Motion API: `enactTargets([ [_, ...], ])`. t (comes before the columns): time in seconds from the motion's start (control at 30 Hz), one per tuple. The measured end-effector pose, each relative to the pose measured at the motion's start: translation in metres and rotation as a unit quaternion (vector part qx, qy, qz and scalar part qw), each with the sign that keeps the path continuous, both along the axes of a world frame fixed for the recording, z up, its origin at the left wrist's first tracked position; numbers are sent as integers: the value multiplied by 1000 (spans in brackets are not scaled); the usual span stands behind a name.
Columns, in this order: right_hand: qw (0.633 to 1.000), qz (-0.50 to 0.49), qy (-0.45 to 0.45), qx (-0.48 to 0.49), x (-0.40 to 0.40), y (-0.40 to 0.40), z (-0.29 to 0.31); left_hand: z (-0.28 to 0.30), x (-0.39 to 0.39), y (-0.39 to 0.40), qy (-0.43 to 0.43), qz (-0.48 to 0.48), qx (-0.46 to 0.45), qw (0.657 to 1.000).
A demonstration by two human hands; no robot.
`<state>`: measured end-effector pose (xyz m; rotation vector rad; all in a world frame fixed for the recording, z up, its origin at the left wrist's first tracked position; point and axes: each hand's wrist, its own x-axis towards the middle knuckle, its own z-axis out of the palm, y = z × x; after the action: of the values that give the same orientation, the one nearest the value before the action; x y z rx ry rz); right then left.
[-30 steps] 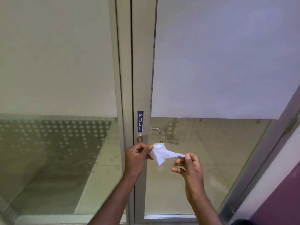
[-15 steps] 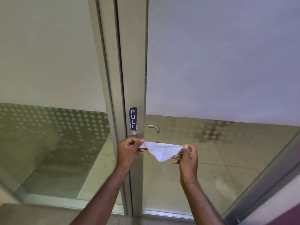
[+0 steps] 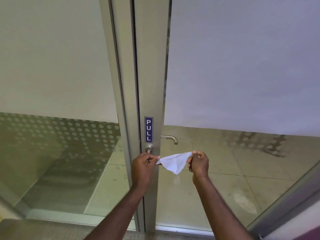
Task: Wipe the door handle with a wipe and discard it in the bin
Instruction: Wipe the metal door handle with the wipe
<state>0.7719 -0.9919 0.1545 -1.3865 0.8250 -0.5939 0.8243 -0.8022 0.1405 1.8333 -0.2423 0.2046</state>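
Note:
A white wipe [image 3: 174, 161] is stretched flat between my two hands in front of the door. My left hand [image 3: 143, 166] pinches its left corner, and my right hand [image 3: 199, 163] pinches its right corner. The near door handle is mostly hidden behind the wipe and my left hand; its round metal base [image 3: 149, 149] shows just above my left hand on the door frame. A second lever handle [image 3: 170, 138] is seen through the glass on the far side. No bin is in view.
A blue PULL sign [image 3: 148, 129] is stuck on the metal door stile [image 3: 152, 66]. Frosted glass panels stand left and right, with clear glass lower down. A slanted metal frame [image 3: 294, 201] runs along the right side.
My hands spread the crumpled wipe out into a taut sheet, and my view moved closer to the door and shifted.

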Motion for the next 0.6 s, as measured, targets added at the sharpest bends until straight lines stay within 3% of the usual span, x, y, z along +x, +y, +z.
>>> enactTargets([
  [0.23, 992, 39, -52, -108, 6, 19, -11, -10, 9, 6, -27, 1, 50, 998],
  [0.4, 967, 58, -30, -245, 0, 21, -21, -12, 12, 5, -24, -1, 54, 998],
  [0.47, 929, 80, 10, -362, -6, 22, -24, -13, 12, 5, -24, -1, 65, 998],
  [0.53, 860, 95, 44, -500, -12, 23, -27, -14, 13, 6, -25, 0, 79, 997],
  [0.6, 816, 109, 63, -564, -15, 22, -23, -14, 15, 7, -27, 1, 94, 995],
])
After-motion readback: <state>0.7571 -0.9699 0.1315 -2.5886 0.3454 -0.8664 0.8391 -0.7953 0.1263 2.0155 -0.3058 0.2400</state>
